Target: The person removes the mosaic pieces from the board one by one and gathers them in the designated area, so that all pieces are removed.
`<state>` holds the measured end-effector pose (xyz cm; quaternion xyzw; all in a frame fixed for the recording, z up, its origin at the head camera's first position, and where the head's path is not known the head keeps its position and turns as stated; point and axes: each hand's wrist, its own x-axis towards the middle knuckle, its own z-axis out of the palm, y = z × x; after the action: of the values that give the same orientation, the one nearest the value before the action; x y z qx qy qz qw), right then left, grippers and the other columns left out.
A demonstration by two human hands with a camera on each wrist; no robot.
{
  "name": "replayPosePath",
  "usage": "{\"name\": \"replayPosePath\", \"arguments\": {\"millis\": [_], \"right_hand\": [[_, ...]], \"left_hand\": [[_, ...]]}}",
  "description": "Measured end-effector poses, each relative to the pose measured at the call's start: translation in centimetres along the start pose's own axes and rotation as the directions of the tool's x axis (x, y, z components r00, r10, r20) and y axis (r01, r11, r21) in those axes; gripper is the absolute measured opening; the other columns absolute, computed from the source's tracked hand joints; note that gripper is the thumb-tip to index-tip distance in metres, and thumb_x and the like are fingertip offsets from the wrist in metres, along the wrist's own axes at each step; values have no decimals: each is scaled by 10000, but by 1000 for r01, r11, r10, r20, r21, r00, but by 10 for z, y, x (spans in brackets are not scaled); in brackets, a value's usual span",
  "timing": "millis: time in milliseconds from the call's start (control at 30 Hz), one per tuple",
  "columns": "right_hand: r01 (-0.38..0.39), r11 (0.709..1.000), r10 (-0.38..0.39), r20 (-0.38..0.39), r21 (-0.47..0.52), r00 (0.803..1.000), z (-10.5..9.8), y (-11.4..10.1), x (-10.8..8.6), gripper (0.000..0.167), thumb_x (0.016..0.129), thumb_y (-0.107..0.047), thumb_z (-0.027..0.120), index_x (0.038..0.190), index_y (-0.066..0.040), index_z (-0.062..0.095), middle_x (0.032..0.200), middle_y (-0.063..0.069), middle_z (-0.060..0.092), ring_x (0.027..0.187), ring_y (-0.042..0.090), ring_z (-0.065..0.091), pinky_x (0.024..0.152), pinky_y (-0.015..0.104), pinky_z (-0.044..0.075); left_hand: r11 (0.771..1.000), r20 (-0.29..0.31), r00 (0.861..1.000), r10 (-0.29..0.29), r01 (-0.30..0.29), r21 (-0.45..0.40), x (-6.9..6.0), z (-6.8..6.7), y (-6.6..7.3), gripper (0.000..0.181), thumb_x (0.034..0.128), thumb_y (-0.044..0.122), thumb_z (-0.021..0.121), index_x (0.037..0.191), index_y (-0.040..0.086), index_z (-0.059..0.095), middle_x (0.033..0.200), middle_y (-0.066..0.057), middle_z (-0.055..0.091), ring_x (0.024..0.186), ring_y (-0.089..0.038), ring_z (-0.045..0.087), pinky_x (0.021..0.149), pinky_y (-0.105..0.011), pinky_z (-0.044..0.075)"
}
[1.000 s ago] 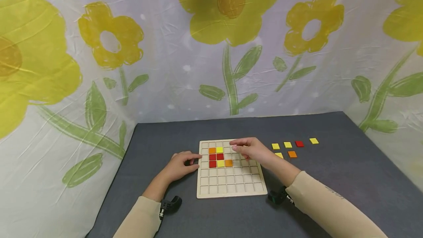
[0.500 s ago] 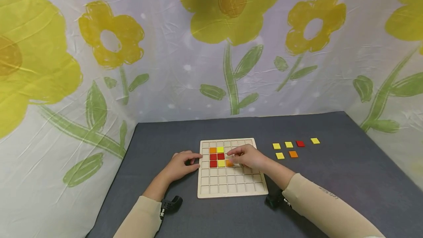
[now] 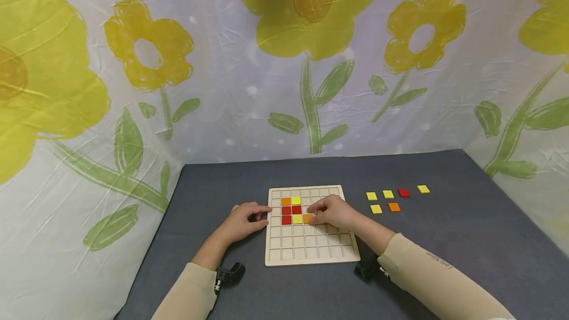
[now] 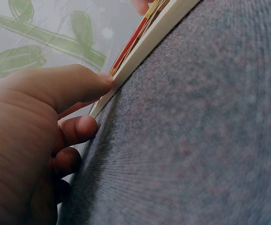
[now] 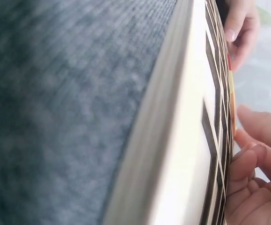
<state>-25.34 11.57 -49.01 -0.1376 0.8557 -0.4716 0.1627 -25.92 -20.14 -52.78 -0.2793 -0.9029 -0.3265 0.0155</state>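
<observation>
A pale wooden grid board (image 3: 311, 253) lies on the table with several square tiles set in its cells: red (image 3: 286, 220), yellow (image 3: 296, 201) and orange ones. My left hand (image 3: 242, 221) rests at the board's left edge, its thumb and a fingertip touching it; the left wrist view shows the thumb against the side. Over the board's middle, my right hand (image 3: 335, 212) has its fingertips down at the orange tile (image 3: 307, 219) and the cell behind it. In the right wrist view the fingers (image 5: 261, 126) are bent near that tile; whether they pinch anything is hidden.
Right of the board lie several loose tiles: yellow (image 3: 376, 209), red (image 3: 403, 193) and orange (image 3: 393, 207). The dark cloth-covered table (image 3: 302, 290) ends at a flower-printed curtain (image 3: 222, 127) behind and at the sides.
My right hand has come from the board's far part toward me and slightly left, down to the orange tile, and has stayed there since half a second ago. The left hand has not moved.
</observation>
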Motion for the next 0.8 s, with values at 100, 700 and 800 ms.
{"name": "replayPosePath", "arguments": {"millis": [100, 700, 800], "right_hand": [[6, 1000, -6, 5, -15, 1000, 1, -1, 0, 290, 871, -89, 818, 1154, -35, 777, 695, 19, 556, 654, 153, 460, 586, 281, 344], [32, 995, -36, -40, -94, 999, 4, -2, -2, 214, 848, -54, 828, 1062, -53, 809, 953, 7, 717, 792, 160, 535, 723, 312, 453], [37, 995, -42, -52, -98, 998, 4, -2, -3, 203, 846, -54, 831, 1048, -54, 813, 1004, 18, 737, 800, 157, 551, 740, 315, 473]], "left_hand": [[1000, 0, 1000, -3, 3, 0, 0, -1, 1, 304, 925, 248, 778, 1223, 193, 757, 769, 105, 494, 733, -121, 484, 769, -412, 254], [1000, -4, 1000, 3, -3, -14, -1, -1, 1, 306, 935, 249, 772, 1234, 183, 756, 771, 93, 492, 730, -122, 477, 763, -421, 245], [1000, -2, 1000, -4, 4, -11, 0, -1, 1, 311, 927, 246, 779, 1231, 187, 757, 772, 90, 499, 730, -115, 477, 766, -418, 246]]}}
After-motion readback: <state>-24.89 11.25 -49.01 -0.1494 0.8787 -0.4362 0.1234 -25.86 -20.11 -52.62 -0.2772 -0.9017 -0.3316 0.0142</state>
